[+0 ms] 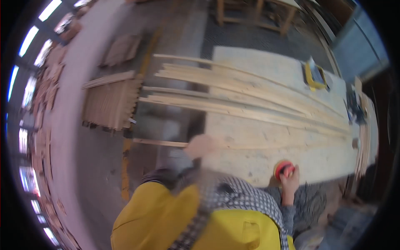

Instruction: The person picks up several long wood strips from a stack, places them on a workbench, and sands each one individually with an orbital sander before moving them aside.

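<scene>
My left hand, blurred, lies over a thin wooden strip near the left edge of a pale worktable. That strip sticks out past the table on one side of the hand and runs rightward across the top on the other. Whether the fingers close around it is lost in the blur. At the table's near edge, my right hand grips a round red hand tool with a yellowish rim; its exact kind is unclear. Several long wooden strips lie across the table beyond my hands, their left ends overhanging.
A yellow container stands at the table's far right. Dark tools and bundled strips lie on the right. Stacked wooden boards stand left, beside a yellow floor line. A wooden-legged table is at the back.
</scene>
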`<action>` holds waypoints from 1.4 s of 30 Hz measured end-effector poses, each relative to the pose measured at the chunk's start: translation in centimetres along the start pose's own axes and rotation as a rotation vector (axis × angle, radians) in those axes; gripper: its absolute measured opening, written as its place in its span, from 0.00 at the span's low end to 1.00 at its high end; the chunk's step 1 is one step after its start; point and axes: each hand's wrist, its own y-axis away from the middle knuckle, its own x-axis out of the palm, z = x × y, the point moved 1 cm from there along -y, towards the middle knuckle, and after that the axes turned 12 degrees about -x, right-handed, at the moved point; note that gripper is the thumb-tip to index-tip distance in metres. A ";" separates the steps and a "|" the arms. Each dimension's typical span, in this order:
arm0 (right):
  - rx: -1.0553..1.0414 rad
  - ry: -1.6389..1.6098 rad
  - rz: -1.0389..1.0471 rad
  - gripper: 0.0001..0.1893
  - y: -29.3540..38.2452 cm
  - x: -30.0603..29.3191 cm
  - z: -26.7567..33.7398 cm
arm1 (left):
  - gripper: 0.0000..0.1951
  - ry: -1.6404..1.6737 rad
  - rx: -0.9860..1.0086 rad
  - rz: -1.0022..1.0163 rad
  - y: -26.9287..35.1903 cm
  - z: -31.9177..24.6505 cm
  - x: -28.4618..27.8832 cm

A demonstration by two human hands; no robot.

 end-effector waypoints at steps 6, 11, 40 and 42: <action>-0.144 -0.276 -0.090 0.45 0.7 -0.4 4.1 | 0.16 -0.014 -0.285 0.176 5.4 6.0 0.4; -0.277 -0.251 0.079 0.44 -0.4 -1.6 9.6 | 0.16 -0.161 -0.131 -0.008 6.2 5.2 1.9; -0.426 -0.235 0.098 0.22 1.1 2.1 12.7 | 0.10 -0.127 -0.247 -0.046 17.5 12.5 4.7; -0.338 -0.196 0.103 0.22 -0.1 -0.6 10.2 | 0.11 -0.129 -0.219 -0.114 17.3 12.8 6.5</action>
